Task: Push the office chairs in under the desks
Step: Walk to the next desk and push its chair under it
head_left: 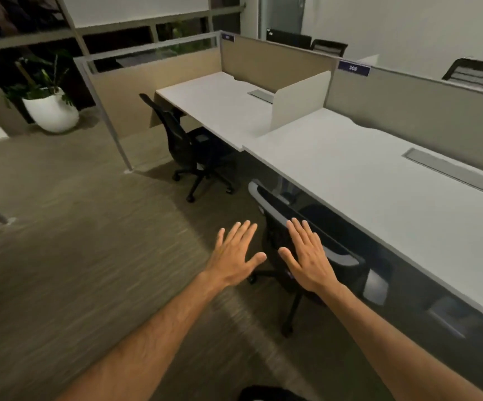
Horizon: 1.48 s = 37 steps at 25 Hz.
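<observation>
A black office chair (275, 209) with a grey-rimmed back stands tucked against the near white desk (379, 198), its seat under the top. My left hand (234, 256) and my right hand (306, 256) hover flat, fingers spread, palms down, just in front of the chair back; neither holds anything. My right hand overlaps the back in view; contact cannot be told. A second black chair (179, 140) sits at the far white desk (220, 105), seat partly under the top.
Beige partition panels (408, 111) run behind both desks, with a short white divider (298, 99) between them. A metal post (119, 146) stands left of the far chair. A white planter (51, 111) sits at back left. Carpeted floor (75, 241) spreads to the left.
</observation>
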{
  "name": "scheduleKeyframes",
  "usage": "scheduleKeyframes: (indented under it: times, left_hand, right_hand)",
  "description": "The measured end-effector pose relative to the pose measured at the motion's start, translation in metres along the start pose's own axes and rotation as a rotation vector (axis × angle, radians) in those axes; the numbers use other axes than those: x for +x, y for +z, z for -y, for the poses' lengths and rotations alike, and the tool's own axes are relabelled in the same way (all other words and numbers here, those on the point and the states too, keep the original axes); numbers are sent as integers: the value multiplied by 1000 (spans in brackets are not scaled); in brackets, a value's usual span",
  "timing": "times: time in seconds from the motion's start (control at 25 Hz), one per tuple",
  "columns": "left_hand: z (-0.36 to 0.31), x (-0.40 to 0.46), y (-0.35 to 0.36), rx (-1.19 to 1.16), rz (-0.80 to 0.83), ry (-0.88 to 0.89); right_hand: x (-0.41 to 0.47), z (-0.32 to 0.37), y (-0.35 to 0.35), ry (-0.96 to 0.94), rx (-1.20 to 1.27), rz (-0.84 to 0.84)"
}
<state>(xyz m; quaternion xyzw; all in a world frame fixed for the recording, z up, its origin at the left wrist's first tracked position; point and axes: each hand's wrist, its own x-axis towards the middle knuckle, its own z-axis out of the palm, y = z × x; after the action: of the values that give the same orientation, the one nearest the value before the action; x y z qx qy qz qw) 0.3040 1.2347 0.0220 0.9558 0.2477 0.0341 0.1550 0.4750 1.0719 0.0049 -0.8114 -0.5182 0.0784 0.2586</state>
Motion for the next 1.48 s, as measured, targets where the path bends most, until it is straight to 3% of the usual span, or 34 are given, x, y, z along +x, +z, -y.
scheduleKeyframes:
  times: [0.24,0.56,0.88,1.08,1.48]
  left_hand:
    - [-6,84,-9,-7,20,148]
    - [-17,181,15,17,206,419]
    - [34,254,22,123,363,615]
    - [57,276,22,156,381,766]
    - [69,288,2,188,415,842]
  right_hand:
    - [35,-34,-22,134,-35,-70]
    - [28,-77,-20,473,-59,-86]
    - [44,-62,4,678,-166,-51]
    - [44,-49,17,612,-337,59]
    - [63,-38,29,645,-391,24]
